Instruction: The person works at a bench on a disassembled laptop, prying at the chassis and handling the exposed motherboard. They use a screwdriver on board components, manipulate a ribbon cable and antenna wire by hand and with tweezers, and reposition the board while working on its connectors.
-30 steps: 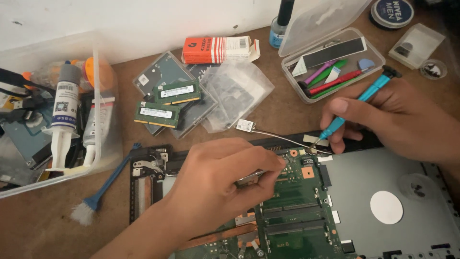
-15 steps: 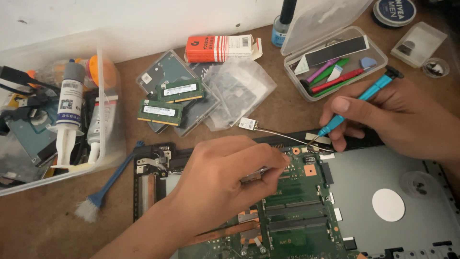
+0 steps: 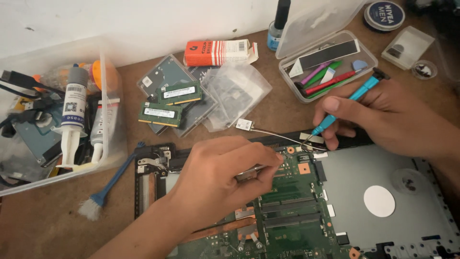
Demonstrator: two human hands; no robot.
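Gripping a blue screwdriver (image 3: 347,103), the right hand (image 3: 388,120) sets its tip at the green circuit board (image 3: 287,211); the left hand (image 3: 220,180) pinches a small metal part (image 3: 249,173) there. A red-and-white box (image 3: 218,52) lies behind, beside green memory sticks (image 3: 167,103).

Spare parts and supplies on the brown desk (image 3: 57,225)

A clear bin (image 3: 111,120) at the left holds two white syringe tubes (image 3: 72,115) and cables. A blue brush (image 3: 103,192) lies just beside it. Two green memory sticks (image 3: 167,103) rest on clear bags (image 3: 235,93), near a red and white box (image 3: 215,52). A clear open case (image 3: 330,91) of coloured picks sits behind, beside a dark-capped bottle (image 3: 278,24).
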